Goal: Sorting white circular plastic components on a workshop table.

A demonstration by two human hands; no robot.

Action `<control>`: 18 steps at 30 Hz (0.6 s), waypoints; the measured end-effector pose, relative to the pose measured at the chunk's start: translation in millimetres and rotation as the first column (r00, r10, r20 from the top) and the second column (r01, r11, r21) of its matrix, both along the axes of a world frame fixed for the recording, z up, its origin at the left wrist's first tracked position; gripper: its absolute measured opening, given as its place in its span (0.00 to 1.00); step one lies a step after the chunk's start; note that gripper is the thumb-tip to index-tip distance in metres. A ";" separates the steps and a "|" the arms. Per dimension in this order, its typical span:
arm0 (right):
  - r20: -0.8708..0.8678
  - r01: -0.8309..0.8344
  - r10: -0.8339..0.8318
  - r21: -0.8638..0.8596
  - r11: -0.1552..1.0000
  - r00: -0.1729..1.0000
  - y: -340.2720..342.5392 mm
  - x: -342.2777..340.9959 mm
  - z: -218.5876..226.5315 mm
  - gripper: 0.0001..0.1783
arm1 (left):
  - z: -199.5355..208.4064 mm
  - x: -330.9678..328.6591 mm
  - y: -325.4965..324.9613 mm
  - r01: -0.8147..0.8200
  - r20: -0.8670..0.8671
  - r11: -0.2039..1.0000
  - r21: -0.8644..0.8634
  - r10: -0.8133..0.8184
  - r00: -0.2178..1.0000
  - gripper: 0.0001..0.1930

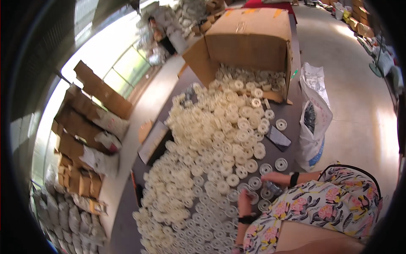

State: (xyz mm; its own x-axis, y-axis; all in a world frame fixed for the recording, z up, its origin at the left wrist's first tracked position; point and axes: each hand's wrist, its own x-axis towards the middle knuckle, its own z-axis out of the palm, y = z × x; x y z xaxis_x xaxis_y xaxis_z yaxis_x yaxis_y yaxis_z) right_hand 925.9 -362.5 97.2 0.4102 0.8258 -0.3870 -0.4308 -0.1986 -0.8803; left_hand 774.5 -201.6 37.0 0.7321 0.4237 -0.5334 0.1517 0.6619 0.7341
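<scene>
At the table's near right edge, my left hand [245,200] is among round white plastic wheels, its fingers at the rim of one wheel [254,198]. Whether they grip it is too small to make out. Just to the right, my right hand [277,177] is curled above a greyish, see-through object [274,188], whose kind I cannot tell. Single wheels lie close to both hands, such as one wheel [281,164] beyond the right hand. A large heap of cream-white wheels [203,122] covers much of the table.
A tipped cardboard box [247,46] at the far end spills wheels onto the dark table [292,114]. A dark grey block [278,137] lies near the right edge. A white sack [315,122] stands beside the table. Flattened cartons [78,135] and sacks [72,220] stand left; a person [163,37] is far back.
</scene>
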 end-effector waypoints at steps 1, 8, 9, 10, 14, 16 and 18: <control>-0.216 0.049 -0.058 -0.047 0.998 0.975 -0.4 2.3 1.8 0.22 | 6.4 1.2 7.2 -0.046 0.004 0.999 0.016 0.046 0.999 0.13; -0.618 0.194 -0.295 -0.226 0.955 0.729 -3.3 24.9 -5.8 0.19 | 51.7 24.5 67.9 -0.249 -0.111 0.932 0.262 0.286 0.952 0.16; -0.617 0.205 -0.322 -0.254 0.945 0.718 -3.8 26.5 -8.1 0.19 | 44.7 25.4 80.0 -0.242 -0.107 0.902 0.358 0.297 0.949 0.19; -0.624 0.200 -0.323 -0.261 0.944 0.712 -4.3 28.0 -9.5 0.19 | 38.8 28.2 92.7 -0.240 -0.119 0.903 0.356 0.298 0.947 0.19; -0.599 0.217 -0.335 -0.263 0.940 0.727 -1.5 28.5 -10.7 0.17 | 6.9 26.5 154.9 -0.089 -0.232 0.760 0.644 0.304 0.924 0.22; -0.610 0.238 -0.351 -0.261 0.936 0.711 -4.5 32.4 -16.7 0.16 | 5.5 37.3 171.3 -0.017 -0.286 0.700 0.714 0.314 0.905 0.22; -0.624 0.239 -0.358 -0.269 0.933 0.695 -3.5 36.5 -20.1 0.16 | 13.2 53.2 179.3 -0.009 -0.239 0.572 0.821 0.359 0.902 0.23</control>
